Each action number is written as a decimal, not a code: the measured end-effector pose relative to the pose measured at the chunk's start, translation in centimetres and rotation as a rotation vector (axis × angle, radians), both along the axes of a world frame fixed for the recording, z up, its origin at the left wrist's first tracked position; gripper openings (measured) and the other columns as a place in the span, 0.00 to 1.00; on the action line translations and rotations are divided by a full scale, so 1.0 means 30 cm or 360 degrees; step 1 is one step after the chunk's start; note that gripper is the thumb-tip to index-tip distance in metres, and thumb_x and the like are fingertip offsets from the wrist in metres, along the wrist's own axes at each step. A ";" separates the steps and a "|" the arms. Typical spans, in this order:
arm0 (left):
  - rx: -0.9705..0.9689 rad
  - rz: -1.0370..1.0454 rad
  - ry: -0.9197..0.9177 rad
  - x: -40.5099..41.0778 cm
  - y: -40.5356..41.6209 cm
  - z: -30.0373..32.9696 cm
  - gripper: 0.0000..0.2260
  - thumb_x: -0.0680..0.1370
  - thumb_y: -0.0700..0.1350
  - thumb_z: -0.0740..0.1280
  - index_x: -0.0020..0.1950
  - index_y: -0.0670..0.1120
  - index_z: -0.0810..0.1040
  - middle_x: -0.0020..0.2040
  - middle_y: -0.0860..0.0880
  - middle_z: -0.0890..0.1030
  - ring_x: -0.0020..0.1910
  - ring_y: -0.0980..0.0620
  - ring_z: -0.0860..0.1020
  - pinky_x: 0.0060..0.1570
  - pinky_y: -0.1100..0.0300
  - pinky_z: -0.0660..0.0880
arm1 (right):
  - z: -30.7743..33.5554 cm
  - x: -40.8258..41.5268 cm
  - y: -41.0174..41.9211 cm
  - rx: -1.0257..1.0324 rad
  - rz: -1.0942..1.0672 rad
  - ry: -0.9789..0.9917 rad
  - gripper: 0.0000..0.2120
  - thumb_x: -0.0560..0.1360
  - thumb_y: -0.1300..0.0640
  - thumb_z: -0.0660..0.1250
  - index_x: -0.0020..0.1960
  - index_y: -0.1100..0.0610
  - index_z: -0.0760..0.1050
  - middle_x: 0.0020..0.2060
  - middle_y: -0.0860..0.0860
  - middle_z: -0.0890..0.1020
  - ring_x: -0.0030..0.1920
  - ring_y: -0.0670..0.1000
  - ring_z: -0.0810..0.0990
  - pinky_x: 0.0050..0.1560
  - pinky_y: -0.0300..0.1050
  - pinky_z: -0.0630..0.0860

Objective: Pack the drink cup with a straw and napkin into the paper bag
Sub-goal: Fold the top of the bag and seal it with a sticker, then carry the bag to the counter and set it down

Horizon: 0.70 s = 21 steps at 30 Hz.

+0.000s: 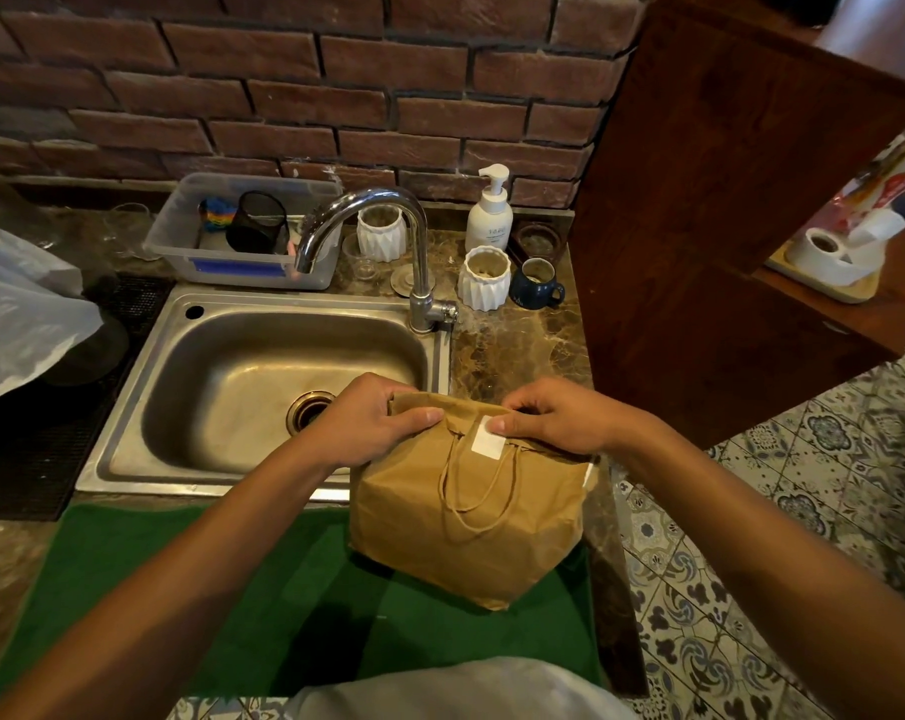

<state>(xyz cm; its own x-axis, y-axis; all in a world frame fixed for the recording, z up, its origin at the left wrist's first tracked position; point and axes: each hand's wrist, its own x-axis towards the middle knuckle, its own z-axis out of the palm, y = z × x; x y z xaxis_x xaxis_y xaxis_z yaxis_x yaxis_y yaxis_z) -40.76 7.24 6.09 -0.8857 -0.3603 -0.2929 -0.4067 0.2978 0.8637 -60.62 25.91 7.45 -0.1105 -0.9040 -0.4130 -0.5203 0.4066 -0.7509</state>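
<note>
A brown paper bag (471,522) stands on a green mat (294,605) at the counter's front, its top folded over and its twine handles hanging down the front face. A small white sticker (488,442) sits across the fold. My left hand (372,423) grips the folded top at its left end. My right hand (559,415) holds the fold on the right, with the thumb pressing the sticker's upper edge. The drink cup, straw and napkin are hidden from view.
A steel sink (263,387) with a curved tap (388,241) lies just behind the bag. Behind it stand a clear plastic tub (180,236), two white ribbed pots (484,278), a soap pump bottle (489,213) and a blue mug (536,283). A wooden cabinet (710,226) rises at right; a plastic bag (19,309) lies at left.
</note>
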 end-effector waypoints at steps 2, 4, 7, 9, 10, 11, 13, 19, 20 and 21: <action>-0.0006 0.0019 -0.0002 0.004 -0.004 0.002 0.08 0.78 0.51 0.73 0.41 0.51 0.86 0.35 0.54 0.84 0.36 0.57 0.81 0.39 0.55 0.76 | 0.013 -0.017 0.017 -0.0006 0.0012 0.0001 0.15 0.82 0.48 0.66 0.47 0.58 0.80 0.37 0.54 0.80 0.39 0.48 0.77 0.42 0.47 0.73; -0.0011 0.0024 -0.0011 0.009 -0.003 0.012 0.09 0.77 0.51 0.73 0.38 0.52 0.85 0.32 0.57 0.82 0.33 0.60 0.79 0.38 0.56 0.74 | 0.024 -0.032 0.040 -0.0013 -0.0044 0.0016 0.13 0.81 0.49 0.67 0.49 0.59 0.81 0.43 0.60 0.83 0.40 0.50 0.79 0.43 0.46 0.75; -0.0006 0.0093 -0.0010 0.022 -0.007 0.028 0.10 0.77 0.52 0.73 0.43 0.47 0.87 0.38 0.48 0.86 0.40 0.47 0.83 0.43 0.46 0.78 | 0.049 -0.049 0.095 -0.0084 -0.0240 0.0048 0.14 0.79 0.46 0.68 0.49 0.57 0.84 0.44 0.56 0.85 0.46 0.52 0.84 0.49 0.46 0.78; 0.0057 0.0188 0.0017 0.037 -0.006 0.040 0.10 0.76 0.54 0.73 0.46 0.47 0.87 0.42 0.45 0.87 0.46 0.43 0.84 0.48 0.44 0.81 | 0.078 -0.050 0.154 -0.0216 -0.0479 -0.0043 0.14 0.78 0.46 0.67 0.50 0.54 0.85 0.45 0.50 0.86 0.47 0.45 0.84 0.49 0.38 0.78; 0.0091 0.0234 0.0030 0.045 -0.002 0.047 0.10 0.76 0.54 0.73 0.46 0.48 0.88 0.43 0.46 0.87 0.46 0.43 0.84 0.49 0.44 0.81 | 0.093 -0.045 0.189 -0.0276 -0.0606 -0.0106 0.13 0.78 0.46 0.66 0.51 0.53 0.85 0.45 0.48 0.86 0.46 0.41 0.83 0.48 0.32 0.76; 0.0106 0.0267 0.0050 0.053 0.007 0.052 0.11 0.75 0.55 0.73 0.46 0.49 0.88 0.42 0.46 0.87 0.45 0.44 0.84 0.49 0.45 0.80 | 0.106 -0.034 0.222 -0.0330 -0.0708 -0.0157 0.14 0.77 0.45 0.66 0.53 0.53 0.84 0.45 0.48 0.85 0.45 0.38 0.82 0.46 0.28 0.74; 0.0085 0.0298 0.0115 0.062 0.034 0.060 0.11 0.76 0.55 0.73 0.45 0.48 0.87 0.41 0.45 0.87 0.43 0.46 0.83 0.48 0.46 0.79 | 0.114 -0.005 0.277 -0.0421 -0.0822 -0.0215 0.17 0.75 0.44 0.66 0.54 0.53 0.84 0.46 0.47 0.85 0.45 0.37 0.82 0.45 0.27 0.74; 0.0048 0.0242 0.0133 0.023 0.175 0.113 0.07 0.79 0.50 0.72 0.45 0.49 0.87 0.37 0.54 0.86 0.38 0.56 0.83 0.39 0.56 0.78 | 0.047 0.103 0.393 -0.0575 -0.1169 -0.0296 0.09 0.79 0.49 0.69 0.54 0.50 0.84 0.47 0.44 0.87 0.48 0.43 0.85 0.49 0.38 0.81; 0.0041 0.0222 0.0133 0.011 0.203 0.124 0.06 0.79 0.49 0.72 0.45 0.49 0.86 0.36 0.54 0.85 0.36 0.59 0.82 0.37 0.59 0.76 | 0.031 0.108 0.409 -0.0599 -0.1234 -0.0248 0.08 0.79 0.50 0.70 0.54 0.50 0.84 0.47 0.47 0.88 0.49 0.46 0.86 0.50 0.44 0.82; 0.0043 0.0220 0.0132 -0.002 0.229 0.130 0.06 0.78 0.50 0.72 0.46 0.49 0.87 0.37 0.54 0.86 0.36 0.59 0.82 0.38 0.61 0.76 | 0.017 0.107 0.427 -0.0622 -0.1304 -0.0220 0.07 0.79 0.50 0.71 0.54 0.49 0.84 0.47 0.48 0.88 0.49 0.47 0.86 0.51 0.48 0.83</action>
